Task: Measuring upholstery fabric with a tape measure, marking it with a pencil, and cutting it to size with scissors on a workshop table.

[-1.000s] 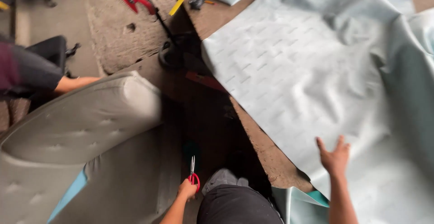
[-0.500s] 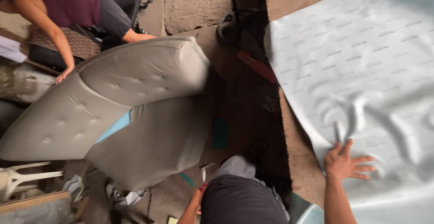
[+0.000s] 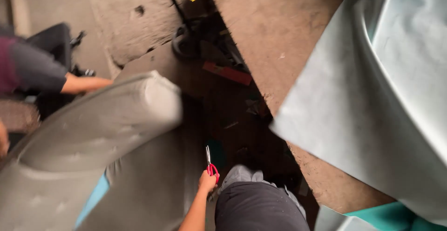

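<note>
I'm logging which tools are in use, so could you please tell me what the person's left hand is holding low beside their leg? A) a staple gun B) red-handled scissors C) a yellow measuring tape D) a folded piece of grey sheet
B: the left hand grips red-handled scissors, blades pointing up and away, next to the dark trouser leg and the grey padded cushion.

The scissors [image 3: 211, 162] are showing bright metal blades and glossy red plastic handles in the left hand [image 3: 206, 182]. The sheet [image 3: 372, 114] is looking like smooth, faintly shiny pale vinyl. The table [image 3: 272, 40] is showing matt, rough brown board. The cushion [image 3: 93, 138] is wearing grey tufted upholstery, and the floor [image 3: 116, 21] is looking like coarse concrete.
</note>
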